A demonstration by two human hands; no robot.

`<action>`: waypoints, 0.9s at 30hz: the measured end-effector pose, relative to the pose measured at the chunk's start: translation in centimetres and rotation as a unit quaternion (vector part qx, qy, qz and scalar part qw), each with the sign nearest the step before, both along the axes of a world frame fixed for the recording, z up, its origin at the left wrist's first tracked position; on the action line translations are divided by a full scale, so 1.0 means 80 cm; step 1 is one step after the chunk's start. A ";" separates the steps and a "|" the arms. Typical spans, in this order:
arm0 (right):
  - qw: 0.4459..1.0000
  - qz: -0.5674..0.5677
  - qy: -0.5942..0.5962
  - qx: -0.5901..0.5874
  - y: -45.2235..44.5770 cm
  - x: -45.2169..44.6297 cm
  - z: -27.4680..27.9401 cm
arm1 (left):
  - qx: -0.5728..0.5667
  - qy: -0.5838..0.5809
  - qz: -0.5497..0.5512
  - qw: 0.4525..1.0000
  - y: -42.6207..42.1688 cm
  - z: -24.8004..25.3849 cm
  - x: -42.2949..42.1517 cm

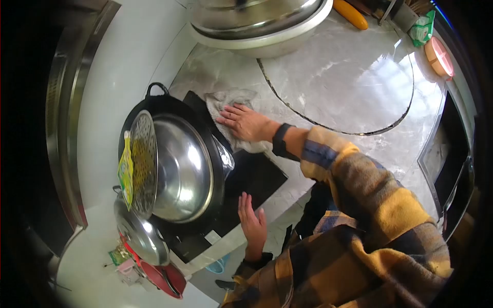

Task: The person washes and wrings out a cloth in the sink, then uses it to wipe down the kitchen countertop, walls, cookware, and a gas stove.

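Note:
My right hand (241, 122), with a dark band at the wrist, lies flat with fingers spread on a grey cloth (226, 97). The cloth rests partly on the black cooktop (257, 174) and partly on the marbled counter (318, 87). My left hand (252, 225) is open, fingers stretched out and empty, by the cooktop's near edge. Beside the hands, a black wok (136, 110) on the cooktop holds a shiny metal bowl (179, 169). A perforated steamer plate (145, 164) stands tilted against the bowl, with a yellow-green packet (126, 169) next to it.
A metal lid (144, 236) and a red pan (167, 280) lie beyond the wok. At the top sits a white basin (267, 49) under a large metal lid (251, 18). An orange, elongated object (350, 14), a green packet (422, 28) and a pink container (439, 57) line the counter's edge.

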State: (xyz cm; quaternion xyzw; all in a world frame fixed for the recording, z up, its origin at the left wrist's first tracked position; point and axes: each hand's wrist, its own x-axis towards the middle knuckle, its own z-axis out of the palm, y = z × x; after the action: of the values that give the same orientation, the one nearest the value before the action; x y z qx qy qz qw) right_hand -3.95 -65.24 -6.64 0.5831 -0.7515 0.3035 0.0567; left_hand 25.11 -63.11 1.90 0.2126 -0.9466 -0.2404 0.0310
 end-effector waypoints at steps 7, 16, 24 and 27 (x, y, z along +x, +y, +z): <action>0.994 0.052 0.007 0.094 -0.094 -0.071 0.002 | 0.005 -0.086 -0.012 0.996 -0.007 0.009 -0.007; 0.993 0.059 -0.052 0.093 -0.218 -0.126 0.001 | 0.010 -0.138 -0.007 0.990 -0.012 0.016 -0.030; 0.974 0.216 -0.066 0.029 -0.141 -0.102 -0.006 | 0.012 -0.150 -0.011 0.989 -0.012 0.023 -0.036; 0.959 0.272 -0.054 0.057 -0.091 -0.097 0.010 | 0.021 -0.156 -0.016 0.987 -0.016 0.022 -0.032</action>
State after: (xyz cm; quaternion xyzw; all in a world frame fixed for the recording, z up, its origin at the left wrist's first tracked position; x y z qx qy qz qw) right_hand -11.70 -72.53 -5.87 0.7507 -0.5823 0.2948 -0.1022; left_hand 22.51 -64.39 3.66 0.2329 -0.9378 -0.2249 -0.1258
